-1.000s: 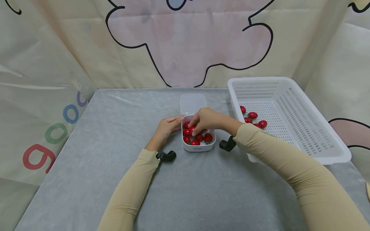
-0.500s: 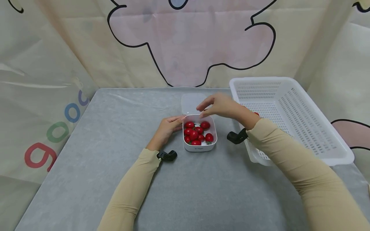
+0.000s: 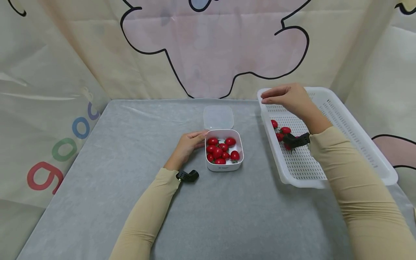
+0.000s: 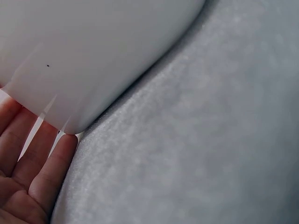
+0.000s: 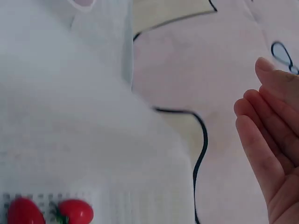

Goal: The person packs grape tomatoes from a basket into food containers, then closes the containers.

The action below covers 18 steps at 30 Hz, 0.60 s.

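A small white box point(image 3: 224, 167) of cherry tomatoes point(image 3: 217, 152) stands on the grey cloth in the head view. My left hand point(image 3: 187, 146) rests at its back left corner, thumb by the rim. In the left wrist view, that hand's fairly straight fingers point(image 4: 53, 156) lie against the box's pale wall point(image 4: 93, 56). My right hand point(image 3: 294, 101) is raised over the far left part of a white perforated basket point(image 3: 292, 178). It holds nothing; the right wrist view shows its fingers point(image 5: 257, 149) extended and slightly bent. More cherry tomatoes point(image 3: 286, 130) lie inside the basket.
The translucent lid point(image 3: 218, 117) lies flat behind the box. The basket takes up the right side of the cloth-covered table point(image 3: 97, 202). Printed curtains point(image 3: 211, 47) hang behind the table and along both sides.
My right hand has lifted out of the box, leaving tomatoes there, and moved right and up over the basket. The left hand and the box have stayed in place.
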Tool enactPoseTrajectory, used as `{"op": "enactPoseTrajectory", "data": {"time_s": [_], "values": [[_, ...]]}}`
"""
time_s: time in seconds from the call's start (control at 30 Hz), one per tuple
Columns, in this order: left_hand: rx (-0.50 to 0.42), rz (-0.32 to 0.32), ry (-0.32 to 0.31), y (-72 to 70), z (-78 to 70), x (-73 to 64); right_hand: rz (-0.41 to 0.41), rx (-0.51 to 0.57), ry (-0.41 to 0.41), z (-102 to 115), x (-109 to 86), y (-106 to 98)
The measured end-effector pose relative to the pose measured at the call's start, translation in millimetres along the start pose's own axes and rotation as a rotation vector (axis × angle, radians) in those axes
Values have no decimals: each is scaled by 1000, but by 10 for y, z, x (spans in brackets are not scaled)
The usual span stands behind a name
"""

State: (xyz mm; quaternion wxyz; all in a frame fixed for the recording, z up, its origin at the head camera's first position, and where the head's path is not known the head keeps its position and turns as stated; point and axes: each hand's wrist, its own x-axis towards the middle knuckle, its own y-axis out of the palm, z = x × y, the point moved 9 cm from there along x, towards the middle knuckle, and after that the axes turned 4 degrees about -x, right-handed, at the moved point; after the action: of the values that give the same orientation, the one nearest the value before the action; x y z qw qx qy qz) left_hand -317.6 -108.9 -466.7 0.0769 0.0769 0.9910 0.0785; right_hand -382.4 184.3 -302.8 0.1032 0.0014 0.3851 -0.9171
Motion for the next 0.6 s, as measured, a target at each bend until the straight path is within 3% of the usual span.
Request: {"op": "enactPoseTrajectory", "data": {"time_s": [0.27,0.6], "values": [[-9,2,3,9,9,2,-16,5,97,-525,70,-159],[-19,-5,6,3,20,10,78,107,142,-1036,169,-56]]}}
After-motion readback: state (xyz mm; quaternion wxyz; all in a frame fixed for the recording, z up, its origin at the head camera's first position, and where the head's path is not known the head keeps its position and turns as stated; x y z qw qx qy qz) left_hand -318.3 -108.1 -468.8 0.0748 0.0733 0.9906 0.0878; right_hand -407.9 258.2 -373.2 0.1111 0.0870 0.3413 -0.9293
